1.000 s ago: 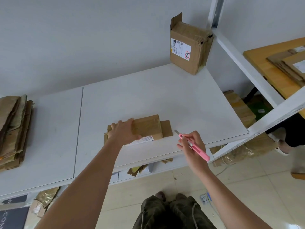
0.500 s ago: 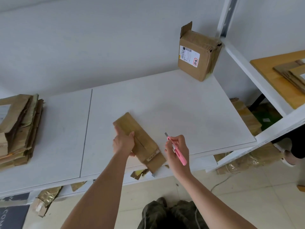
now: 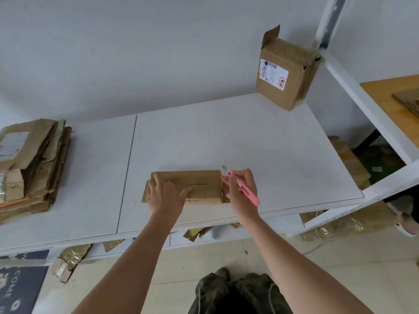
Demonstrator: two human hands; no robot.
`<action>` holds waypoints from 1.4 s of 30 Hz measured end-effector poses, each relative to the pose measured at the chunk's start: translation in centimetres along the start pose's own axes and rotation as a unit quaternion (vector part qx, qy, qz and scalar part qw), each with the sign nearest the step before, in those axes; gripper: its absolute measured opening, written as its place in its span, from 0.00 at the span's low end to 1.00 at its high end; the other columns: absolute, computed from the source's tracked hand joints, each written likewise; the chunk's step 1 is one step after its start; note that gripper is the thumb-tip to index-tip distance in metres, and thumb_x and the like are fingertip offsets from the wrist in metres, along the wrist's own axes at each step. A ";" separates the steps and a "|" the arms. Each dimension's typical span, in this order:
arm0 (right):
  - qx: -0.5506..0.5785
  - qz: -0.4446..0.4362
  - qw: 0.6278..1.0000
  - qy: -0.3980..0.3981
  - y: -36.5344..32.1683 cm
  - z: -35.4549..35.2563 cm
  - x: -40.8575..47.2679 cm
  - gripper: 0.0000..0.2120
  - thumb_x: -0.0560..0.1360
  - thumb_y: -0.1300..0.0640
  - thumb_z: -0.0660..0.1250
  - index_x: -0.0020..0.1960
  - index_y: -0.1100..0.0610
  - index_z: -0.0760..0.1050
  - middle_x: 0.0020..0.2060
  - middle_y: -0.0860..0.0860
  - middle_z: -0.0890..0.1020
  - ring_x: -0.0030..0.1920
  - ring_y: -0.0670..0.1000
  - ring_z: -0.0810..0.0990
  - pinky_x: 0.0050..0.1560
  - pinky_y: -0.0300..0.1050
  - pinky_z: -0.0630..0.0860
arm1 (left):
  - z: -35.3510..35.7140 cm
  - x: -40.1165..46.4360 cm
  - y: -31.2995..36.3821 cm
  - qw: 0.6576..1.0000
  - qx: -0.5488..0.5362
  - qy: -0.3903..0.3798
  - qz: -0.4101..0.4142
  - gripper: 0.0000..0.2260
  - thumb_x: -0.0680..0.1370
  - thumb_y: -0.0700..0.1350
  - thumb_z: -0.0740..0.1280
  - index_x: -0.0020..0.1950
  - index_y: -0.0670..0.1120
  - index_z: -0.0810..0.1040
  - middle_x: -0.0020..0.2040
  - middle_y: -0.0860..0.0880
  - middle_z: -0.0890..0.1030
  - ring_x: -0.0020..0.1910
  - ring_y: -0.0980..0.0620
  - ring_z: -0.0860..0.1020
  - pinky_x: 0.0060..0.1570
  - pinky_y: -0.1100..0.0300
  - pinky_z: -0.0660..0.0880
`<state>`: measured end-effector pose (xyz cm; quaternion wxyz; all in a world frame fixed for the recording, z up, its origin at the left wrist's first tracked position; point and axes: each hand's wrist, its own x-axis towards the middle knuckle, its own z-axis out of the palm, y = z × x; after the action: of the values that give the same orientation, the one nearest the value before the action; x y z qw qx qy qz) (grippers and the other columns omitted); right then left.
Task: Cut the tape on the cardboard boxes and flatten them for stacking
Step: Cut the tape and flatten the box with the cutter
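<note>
Step in hand, by judgement: pressing the small cardboard box (image 3: 195,185) flat near the front edge of the white shelf (image 3: 249,141) before any further cut.

Left hand (image 3: 166,196): laid palm-down on the left half of the box, fingers fairly straight and spread, thumb reaching toward the middle; pressing, not gripping.
Right hand (image 3: 241,189): at the right end of the box, fingers curled round the pink utility knife (image 3: 243,188); blade tip (image 3: 224,167) raised above the far right corner, apart from the cardboard.

To do well: keep the flat palm well clear of the cutting line; bear down evenly so the panels stay level; lower the blade at a shallow angle; draw along the seam only, away from the holding hand; cut tape, not board.

Materials and shapes: brown corrugated board, matt, slightly scuffed; box low and oblong, a dark slit running along the middle of the top face; a flap end showing at the right under the knife hand. Knife slim, smooth plastic, short grey blade.

Elsewhere: stack of flattened boxes (image 3: 31,164) at the left end of the shelf, edges ragged; upright box with label (image 3: 284,73) at the far right corner, one flap raised, not yet flattened.
</note>
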<state>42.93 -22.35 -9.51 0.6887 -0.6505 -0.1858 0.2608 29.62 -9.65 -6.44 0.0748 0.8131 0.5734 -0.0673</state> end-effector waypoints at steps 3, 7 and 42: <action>0.057 0.036 0.998 -0.018 -0.2 -0.1 1.2 0.04 0.82 0.59 0.63 0.51 0.59 0.70 0.47 0.57 0.84 0.53 0.53 0.85 0.50 0.66 0.81 | 0.3 0.1 -1.0 0.997 -0.061 -0.021 0.051 0.33 0.72 0.68 0.67 0.61 0.41 0.71 0.68 0.46 0.65 0.59 0.46 0.74 0.50 0.51 0.77; 0.132 0.067 0.989 -0.008 0.3 -1.1 0.9 0.04 0.81 0.61 0.64 0.50 0.61 0.71 0.48 0.58 0.84 0.53 0.53 0.85 0.44 0.54 0.84 | 0.6 0.7 -1.0 0.992 0.023 -0.055 0.110 0.37 0.74 0.69 0.61 0.78 0.54 0.56 0.77 0.43 0.58 0.72 0.41 0.66 0.60 0.48 0.75; 0.158 0.129 0.977 -0.061 2.4 -2.1 0.2 0.07 0.79 0.63 0.67 0.46 0.62 0.70 0.47 0.58 0.82 0.49 0.50 0.84 0.48 0.54 0.83 | 0.1 0.7 -0.5 0.986 0.084 -0.086 0.115 0.38 0.76 0.68 0.59 0.80 0.56 0.48 0.80 0.42 0.48 0.76 0.38 0.58 0.61 0.46 0.74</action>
<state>44.04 -23.84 -12.10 0.7308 -0.5349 -0.0983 0.4125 29.34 -8.89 -6.74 0.0625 0.8680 0.4601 -0.1759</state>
